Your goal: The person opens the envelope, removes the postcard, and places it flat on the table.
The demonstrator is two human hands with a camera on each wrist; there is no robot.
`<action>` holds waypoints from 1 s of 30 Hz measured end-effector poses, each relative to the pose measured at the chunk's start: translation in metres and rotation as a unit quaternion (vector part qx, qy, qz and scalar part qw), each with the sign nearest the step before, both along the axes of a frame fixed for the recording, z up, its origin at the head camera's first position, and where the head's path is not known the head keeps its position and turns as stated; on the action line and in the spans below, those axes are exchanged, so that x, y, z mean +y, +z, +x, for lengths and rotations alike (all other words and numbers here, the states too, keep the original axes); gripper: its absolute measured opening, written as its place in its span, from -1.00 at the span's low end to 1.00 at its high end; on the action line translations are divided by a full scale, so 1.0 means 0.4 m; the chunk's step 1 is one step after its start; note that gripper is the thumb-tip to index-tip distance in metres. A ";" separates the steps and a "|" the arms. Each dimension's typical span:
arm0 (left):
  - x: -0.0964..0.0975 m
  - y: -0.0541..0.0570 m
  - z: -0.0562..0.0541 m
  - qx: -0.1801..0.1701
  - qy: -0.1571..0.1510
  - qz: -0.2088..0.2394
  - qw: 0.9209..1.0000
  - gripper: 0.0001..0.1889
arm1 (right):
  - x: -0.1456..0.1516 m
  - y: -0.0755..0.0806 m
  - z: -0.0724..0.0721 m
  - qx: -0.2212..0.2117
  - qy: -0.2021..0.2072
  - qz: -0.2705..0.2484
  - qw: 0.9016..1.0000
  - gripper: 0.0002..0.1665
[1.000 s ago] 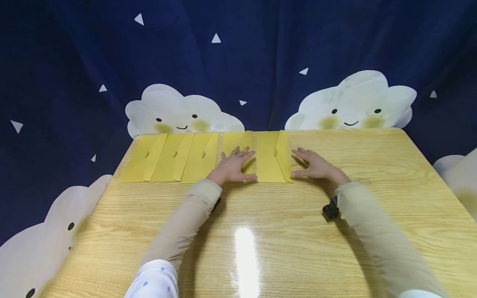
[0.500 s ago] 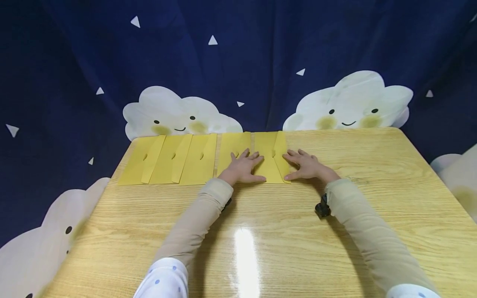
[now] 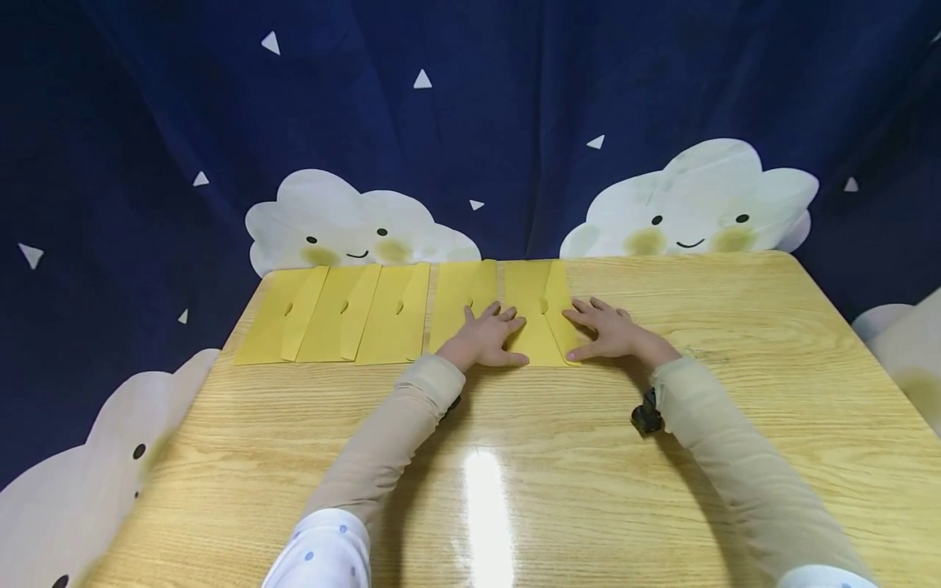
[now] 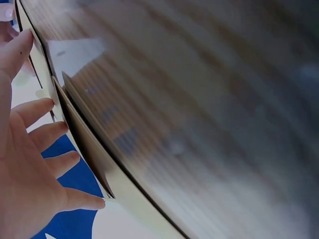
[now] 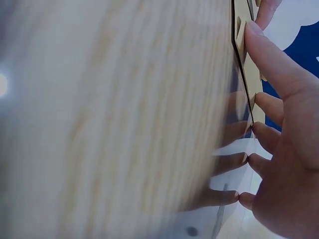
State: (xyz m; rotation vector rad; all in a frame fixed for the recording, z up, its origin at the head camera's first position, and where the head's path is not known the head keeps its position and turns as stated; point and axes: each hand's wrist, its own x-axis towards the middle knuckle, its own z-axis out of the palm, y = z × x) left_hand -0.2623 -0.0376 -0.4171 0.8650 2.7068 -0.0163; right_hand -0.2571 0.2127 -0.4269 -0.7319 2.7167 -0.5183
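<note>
Several yellow envelopes lie in a row along the table's far edge in the head view. The rightmost envelope (image 3: pixel 524 286) has its flap along its right side. My left hand (image 3: pixel 488 336) is spread across the fourth envelope (image 3: pixel 452 286), its thumb and fingertips reaching onto the rightmost one. At that envelope's right edge, my right hand (image 3: pixel 608 331) rests its thumb and fingertips, fingers spread. Both wrist views show straight, separated fingers on the left hand (image 4: pixel 30 169) and the right hand (image 5: pixel 294 134), close to the paper and tabletop. Neither hand grips anything.
Three more yellow envelopes (image 3: pixel 341 314) lie side by side on the left, some overlapping. The wooden table (image 3: pixel 573 474) extends toward me and to the right. Behind its far edge hangs a dark blue curtain (image 3: pixel 515 106) with printed clouds.
My left hand has moved right, from the fourth envelope toward the rightmost one. My right hand has moved left onto that envelope's edge. The envelope has shifted slightly toward me.
</note>
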 end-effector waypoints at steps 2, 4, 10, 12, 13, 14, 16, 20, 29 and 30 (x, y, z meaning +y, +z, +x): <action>0.001 0.001 0.004 -0.002 -0.003 0.001 1.000 -0.18 | 0.003 0.001 0.006 0.006 0.002 -0.002 1.000 0.05; 0.000 0.001 0.007 -0.002 -0.005 0.001 1.000 -0.19 | 0.007 0.001 0.013 0.011 0.004 -0.004 1.000 0.04; -0.001 0.001 0.019 -0.005 -0.019 0.004 1.000 -0.18 | 0.017 0.000 0.034 0.012 0.010 -0.013 1.000 0.03; -0.001 0.002 0.024 -0.008 -0.024 0.005 1.000 -0.18 | 0.018 0.000 0.040 0.009 0.015 -0.014 1.000 0.04; 0.000 0.003 0.027 -0.008 -0.026 0.004 1.000 -0.18 | 0.019 0.000 0.043 0.008 0.017 -0.017 1.000 0.04; 0.001 0.004 0.030 -0.008 -0.028 0.005 1.000 -0.18 | 0.019 0.000 0.046 0.006 0.020 -0.020 1.000 0.04; 0.003 0.006 0.035 -0.008 -0.032 0.007 0.999 -0.19 | 0.021 0.001 0.052 0.007 0.025 -0.020 0.999 0.03; 0.006 0.012 0.048 -0.014 -0.038 0.012 0.999 -0.18 | 0.026 0.006 0.065 0.008 0.031 -0.023 0.999 0.03; 0.004 0.014 0.069 -0.024 -0.057 0.023 0.998 -0.17 | 0.035 0.009 0.088 0.006 0.033 -0.022 0.999 0.03; 0.005 0.014 0.070 -0.025 -0.059 0.023 0.998 -0.17 | 0.036 0.009 0.090 0.005 0.033 -0.022 0.999 0.03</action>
